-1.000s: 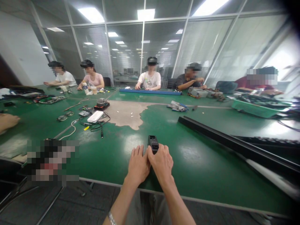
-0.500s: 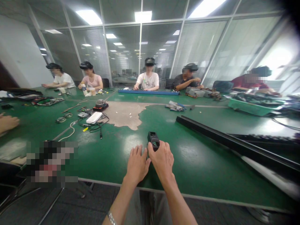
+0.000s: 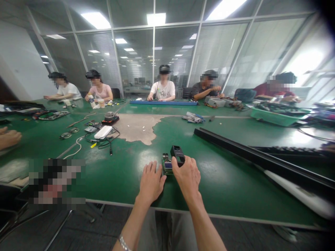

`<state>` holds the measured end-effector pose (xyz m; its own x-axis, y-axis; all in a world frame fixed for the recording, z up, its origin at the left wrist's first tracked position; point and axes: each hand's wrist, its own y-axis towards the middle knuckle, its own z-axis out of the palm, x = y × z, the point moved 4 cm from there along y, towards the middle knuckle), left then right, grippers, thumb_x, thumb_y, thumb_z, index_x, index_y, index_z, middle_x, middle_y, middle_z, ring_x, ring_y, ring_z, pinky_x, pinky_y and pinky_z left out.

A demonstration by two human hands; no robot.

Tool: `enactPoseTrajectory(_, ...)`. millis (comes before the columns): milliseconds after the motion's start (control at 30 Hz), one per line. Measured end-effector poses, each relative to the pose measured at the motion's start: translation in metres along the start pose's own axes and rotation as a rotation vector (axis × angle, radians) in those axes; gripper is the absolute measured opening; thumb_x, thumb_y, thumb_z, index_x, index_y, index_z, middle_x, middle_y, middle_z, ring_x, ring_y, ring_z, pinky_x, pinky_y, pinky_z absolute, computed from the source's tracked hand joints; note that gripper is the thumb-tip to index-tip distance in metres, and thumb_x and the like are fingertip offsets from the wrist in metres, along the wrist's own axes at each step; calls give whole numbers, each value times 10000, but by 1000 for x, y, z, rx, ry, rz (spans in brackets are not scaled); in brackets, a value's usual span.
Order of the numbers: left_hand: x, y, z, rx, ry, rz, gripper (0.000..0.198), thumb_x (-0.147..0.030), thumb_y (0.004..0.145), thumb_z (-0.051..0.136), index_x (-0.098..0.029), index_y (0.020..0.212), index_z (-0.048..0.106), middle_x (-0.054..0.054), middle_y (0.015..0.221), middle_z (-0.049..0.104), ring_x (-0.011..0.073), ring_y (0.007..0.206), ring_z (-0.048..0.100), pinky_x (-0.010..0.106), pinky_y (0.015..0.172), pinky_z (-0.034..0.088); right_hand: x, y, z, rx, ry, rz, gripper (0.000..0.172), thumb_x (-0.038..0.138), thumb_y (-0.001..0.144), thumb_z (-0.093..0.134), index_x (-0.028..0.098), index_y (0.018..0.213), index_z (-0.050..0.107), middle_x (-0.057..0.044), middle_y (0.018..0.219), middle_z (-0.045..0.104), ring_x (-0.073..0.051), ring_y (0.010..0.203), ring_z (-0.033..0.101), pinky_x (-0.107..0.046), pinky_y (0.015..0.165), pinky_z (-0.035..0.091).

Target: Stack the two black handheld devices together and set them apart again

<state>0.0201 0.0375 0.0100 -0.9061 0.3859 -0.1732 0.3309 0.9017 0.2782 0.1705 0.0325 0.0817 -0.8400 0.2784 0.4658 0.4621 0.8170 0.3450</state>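
Note:
My right hand [image 3: 187, 172] grips a black plastic housing [image 3: 177, 153] with rectangular openings, thumb on its left side and fingers round its right. Just left of the housing, a green circuit board [image 3: 167, 166] with a small display lies on the table. Beside the board's lower left, my left hand [image 3: 151, 179] rests flat on the green tabletop [image 3: 125, 184], fingers stretched out and holding nothing. Its thumb points toward the board; whether it touches the edge I cannot tell.
A long black rail [image 3: 235, 150] crosses the right side. Ahead on the left are a white box [image 3: 103, 132] with cables, and glasses [image 3: 69, 133]. Grey gloves [image 3: 193, 117] and a green basket [image 3: 280, 118] lie farther off. Several people sit around the table.
My right hand has moved slightly right with the black housing, which is now off the circuit board. The board has come into view between my hands. The left hand stays flat.

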Motion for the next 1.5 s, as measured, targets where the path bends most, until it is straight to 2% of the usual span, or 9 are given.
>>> enactPoseTrajectory(400, 0, 1, -1, 29, 10, -3, 507, -449, 1050, 387, -210, 1487, 480, 125, 1588, 414, 323, 1473, 351, 529, 1218, 263, -35, 5, 15, 29, -77, 67, 427, 505, 965, 468, 155, 1161, 614, -109, 1045, 636, -271, 918, 682, -351, 766, 483)
enactPoseTrajectory(667, -1, 1, -1, 22, 19, -7, 589, -527, 1052, 360, -168, 1512, 442, 145, 1575, 430, 335, 1468, 358, 536, 1210, 278, -47, 1, 33, 87, -109, 44, 436, 509, 979, 446, 158, 1199, 580, -111, 1075, 618, -264, 957, 680, -353, 791, 493)
enactPoseTrajectory(767, -1, 2, 0, 23, 19, -4, 581, -531, 1051, 360, -197, 1520, 435, 131, 1579, 428, 337, 1470, 357, 545, 1207, 279, -47, -1, 35, 98, -139, 29, 443, 516, 983, 440, 157, 1210, 567, -114, 1077, 615, -273, 952, 685, -356, 771, 498)
enactPoseTrajectory(967, 0, 3, 1, 39, 17, -7, 625, -555, 1044, 356, -160, 1523, 426, 148, 1593, 402, 346, 1481, 334, 543, 1214, 265, -46, -6, 37, 46, -134, -2, 753, 572, 942, 491, 87, 1493, 323, -184, 1207, 587, -330, 1022, 674, -374, 748, 509)
enactPoseTrajectory(1100, 0, 2, 2, 44, 18, -5, 619, -557, 1050, 326, -160, 1510, 446, 146, 1595, 400, 341, 1485, 328, 542, 1218, 256, -52, -9, 37, 26, -44, 15, 809, 583, 932, 491, 76, 1525, 277, -216, 1263, 564, -342, 1037, 661, -391, 788, 503)
enactPoseTrajectory(1233, 0, 2, 3, 43, 26, -2, 617, -559, 1045, 343, -162, 1504, 453, 149, 1591, 404, 340, 1485, 328, 545, 1217, 256, -64, -8, 33, -60, 163, 37, 816, 655, 885, 530, 83, 1451, 393, -220, 1245, 573, -330, 1069, 625, -396, 848, 486)
enactPoseTrajectory(1333, -1, 2, 2, 41, 26, -1, 620, -563, 1044, 341, -159, 1500, 458, 151, 1586, 413, 342, 1480, 336, 545, 1214, 258, -74, -7, 29, -98, 335, 25, 635, 688, 885, 501, 128, 1175, 574, -159, 1063, 633, -291, 994, 615, -385, 864, 466)
enactPoseTrajectory(1400, -2, 2, 0, 34, 27, -4, 624, -563, 1045, 336, -154, 1501, 456, 154, 1581, 419, 342, 1477, 342, 540, 1214, 258, -81, -7, 28, -83, 417, 75, 547, 702, 885, 492, 176, 1002, 585, -93, 905, 634, -255, 864, 611, -369, 818, 461)
enactPoseTrajectory(1500, -2, 2, -1, 38, 31, -6, 620, -563, 1042, 349, -157, 1497, 463, 154, 1581, 420, 343, 1472, 351, 539, 1210, 264, -91, -7, 29, -68, 472, 201, 550, 727, 854, 534, 195, 991, 558, -23, 785, 596, -217, 723, 588, -348, 750, 453)
